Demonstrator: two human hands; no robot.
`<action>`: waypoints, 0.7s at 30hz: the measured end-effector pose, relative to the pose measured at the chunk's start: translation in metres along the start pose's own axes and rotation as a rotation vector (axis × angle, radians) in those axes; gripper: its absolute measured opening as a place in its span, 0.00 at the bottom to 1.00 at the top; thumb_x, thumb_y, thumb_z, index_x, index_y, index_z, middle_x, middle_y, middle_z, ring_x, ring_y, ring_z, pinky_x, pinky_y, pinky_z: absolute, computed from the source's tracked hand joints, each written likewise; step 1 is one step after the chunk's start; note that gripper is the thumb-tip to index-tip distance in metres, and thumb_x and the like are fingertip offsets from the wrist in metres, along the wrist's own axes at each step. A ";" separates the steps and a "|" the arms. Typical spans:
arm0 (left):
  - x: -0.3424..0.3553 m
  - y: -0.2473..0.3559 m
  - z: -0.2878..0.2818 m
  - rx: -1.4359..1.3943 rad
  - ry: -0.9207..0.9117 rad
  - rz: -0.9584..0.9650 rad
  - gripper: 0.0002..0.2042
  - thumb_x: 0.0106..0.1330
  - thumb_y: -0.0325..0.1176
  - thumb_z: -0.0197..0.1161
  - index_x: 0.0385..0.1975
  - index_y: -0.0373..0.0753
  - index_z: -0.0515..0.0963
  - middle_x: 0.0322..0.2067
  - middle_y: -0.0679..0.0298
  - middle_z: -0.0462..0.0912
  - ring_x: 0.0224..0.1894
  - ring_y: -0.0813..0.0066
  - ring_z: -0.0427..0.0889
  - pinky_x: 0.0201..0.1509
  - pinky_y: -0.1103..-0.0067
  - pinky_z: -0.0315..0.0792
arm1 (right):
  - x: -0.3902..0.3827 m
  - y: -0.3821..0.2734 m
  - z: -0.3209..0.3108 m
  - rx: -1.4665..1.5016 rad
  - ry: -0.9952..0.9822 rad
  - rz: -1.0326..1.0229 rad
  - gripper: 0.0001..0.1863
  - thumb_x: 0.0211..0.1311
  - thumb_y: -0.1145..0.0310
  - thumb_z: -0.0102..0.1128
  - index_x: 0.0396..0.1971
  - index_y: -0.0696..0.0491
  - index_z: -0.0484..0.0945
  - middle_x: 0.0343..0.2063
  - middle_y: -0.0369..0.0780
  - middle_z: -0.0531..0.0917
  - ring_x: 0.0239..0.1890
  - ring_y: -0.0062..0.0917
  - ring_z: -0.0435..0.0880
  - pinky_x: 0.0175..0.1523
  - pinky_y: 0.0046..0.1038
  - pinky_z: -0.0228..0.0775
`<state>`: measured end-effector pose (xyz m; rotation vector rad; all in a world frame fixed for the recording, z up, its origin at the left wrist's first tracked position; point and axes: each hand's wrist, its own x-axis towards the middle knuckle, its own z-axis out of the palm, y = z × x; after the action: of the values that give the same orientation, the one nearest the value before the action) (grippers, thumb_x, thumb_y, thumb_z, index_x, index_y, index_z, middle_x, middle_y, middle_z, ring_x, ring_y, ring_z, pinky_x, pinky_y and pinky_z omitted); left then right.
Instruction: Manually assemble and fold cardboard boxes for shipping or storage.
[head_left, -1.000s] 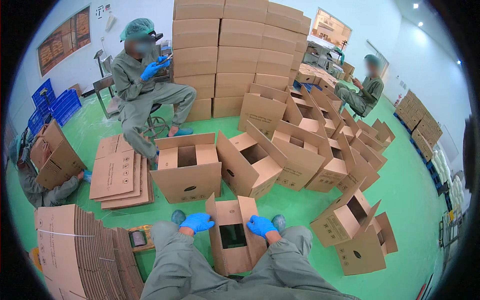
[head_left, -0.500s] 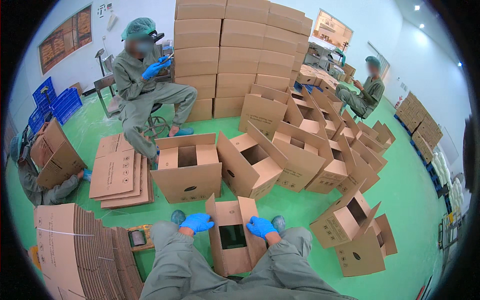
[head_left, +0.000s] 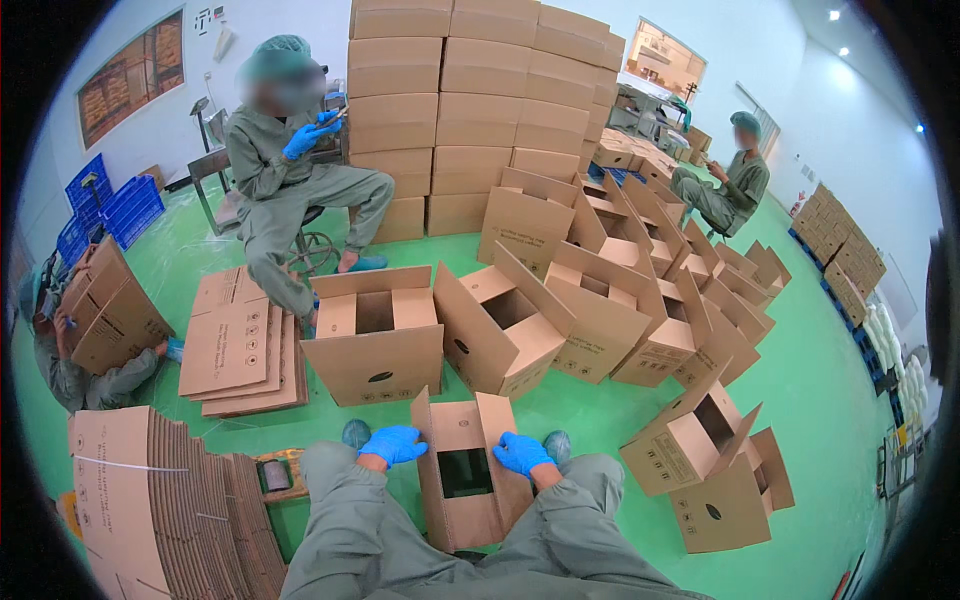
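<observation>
Here, between the knees, a small cardboard box (head_left: 462, 470) stands on the green floor (head_left: 600, 420) with its top open and dark inside. The left hand (head_left: 393, 443), in a blue glove, lies with fingers curled over the left flap, pressing on it; the right hand (head_left: 520, 452), gloved alike, rests the same way on the right flap. A stack of flat cartons (head_left: 170, 500) lies to the left, near a tape dispenser (head_left: 275, 476). Ahead stand assembled open boxes (head_left: 500, 325), and a seated person (head_left: 290, 190) beyond them.
</observation>
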<state>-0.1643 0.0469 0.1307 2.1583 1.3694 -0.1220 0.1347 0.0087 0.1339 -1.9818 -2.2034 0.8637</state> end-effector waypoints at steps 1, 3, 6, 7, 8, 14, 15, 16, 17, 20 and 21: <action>0.000 0.000 0.000 0.017 -0.005 -0.039 0.24 0.57 0.53 0.47 0.38 0.38 0.76 0.41 0.48 0.77 0.44 0.48 0.75 0.47 0.61 0.69 | 0.000 0.000 0.000 0.015 -0.011 -0.023 0.20 0.57 0.52 0.46 0.35 0.55 0.75 0.38 0.54 0.78 0.40 0.49 0.76 0.46 0.45 0.68; 0.000 0.000 -0.001 -0.008 0.012 0.005 0.24 0.57 0.53 0.47 0.39 0.38 0.76 0.42 0.48 0.77 0.44 0.48 0.75 0.47 0.61 0.69 | 0.001 0.001 0.001 0.003 -0.001 0.003 0.20 0.57 0.52 0.46 0.35 0.55 0.75 0.38 0.54 0.78 0.40 0.49 0.76 0.46 0.45 0.68; 0.000 0.001 -0.004 0.002 -0.043 0.004 0.25 0.59 0.53 0.47 0.43 0.38 0.75 0.44 0.48 0.76 0.46 0.48 0.75 0.50 0.61 0.69 | 0.001 0.001 0.001 -0.001 -0.005 0.016 0.20 0.57 0.52 0.46 0.35 0.55 0.74 0.37 0.54 0.78 0.40 0.49 0.76 0.45 0.45 0.68; 0.000 0.002 -0.006 0.037 -0.097 -0.034 0.26 0.60 0.54 0.46 0.47 0.38 0.73 0.46 0.47 0.75 0.48 0.48 0.74 0.52 0.62 0.68 | 0.001 0.001 0.002 0.010 -0.015 -0.006 0.20 0.57 0.53 0.46 0.36 0.55 0.74 0.37 0.54 0.78 0.40 0.49 0.76 0.45 0.45 0.68; 0.000 0.002 -0.007 0.010 -0.098 -0.008 0.26 0.60 0.54 0.46 0.47 0.38 0.73 0.46 0.47 0.75 0.48 0.48 0.74 0.52 0.62 0.68 | 0.002 0.001 0.001 -0.006 -0.006 0.017 0.20 0.57 0.53 0.46 0.36 0.55 0.74 0.37 0.54 0.78 0.40 0.49 0.76 0.45 0.45 0.68; -0.003 0.006 -0.010 0.003 -0.090 -0.019 0.27 0.60 0.54 0.46 0.48 0.38 0.72 0.46 0.47 0.75 0.48 0.47 0.73 0.53 0.62 0.67 | 0.000 0.000 0.001 -0.001 0.004 -0.003 0.20 0.56 0.53 0.47 0.35 0.55 0.74 0.36 0.53 0.78 0.39 0.49 0.77 0.45 0.44 0.68; -0.004 0.006 -0.011 0.001 -0.091 -0.020 0.27 0.60 0.54 0.46 0.49 0.39 0.72 0.47 0.47 0.75 0.49 0.48 0.73 0.53 0.62 0.67 | 0.000 0.000 0.000 -0.006 0.000 0.002 0.20 0.56 0.53 0.47 0.35 0.55 0.74 0.36 0.53 0.78 0.39 0.49 0.77 0.45 0.44 0.68; -0.004 0.007 -0.012 0.027 -0.108 -0.055 0.27 0.60 0.54 0.47 0.49 0.39 0.72 0.47 0.47 0.75 0.49 0.48 0.73 0.54 0.62 0.67 | 0.000 0.000 0.000 0.008 -0.012 -0.017 0.20 0.56 0.53 0.47 0.35 0.55 0.74 0.36 0.53 0.78 0.39 0.48 0.77 0.45 0.44 0.68; -0.005 0.008 -0.012 0.000 -0.093 -0.022 0.27 0.60 0.54 0.47 0.49 0.39 0.72 0.47 0.47 0.75 0.49 0.48 0.73 0.54 0.62 0.67 | 0.000 0.000 0.001 -0.011 -0.005 0.008 0.20 0.56 0.53 0.47 0.35 0.55 0.74 0.36 0.53 0.78 0.39 0.48 0.77 0.45 0.44 0.68; -0.006 0.009 -0.014 -0.013 -0.102 -0.045 0.27 0.60 0.54 0.47 0.49 0.39 0.72 0.48 0.48 0.74 0.50 0.49 0.73 0.54 0.63 0.67 | 0.001 0.000 0.001 -0.006 0.010 0.009 0.20 0.56 0.53 0.47 0.35 0.54 0.74 0.36 0.53 0.78 0.39 0.49 0.77 0.45 0.44 0.69; -0.005 0.009 -0.014 -0.013 -0.104 -0.040 0.27 0.59 0.54 0.47 0.49 0.39 0.72 0.48 0.48 0.74 0.50 0.49 0.73 0.54 0.63 0.67 | 0.001 0.000 0.002 -0.007 0.009 0.012 0.19 0.57 0.52 0.47 0.35 0.54 0.74 0.36 0.53 0.78 0.40 0.49 0.77 0.45 0.44 0.69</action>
<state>-0.1623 0.0472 0.1483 2.0845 1.3508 -0.2371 0.1341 0.0091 0.1322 -2.0003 -2.1955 0.8475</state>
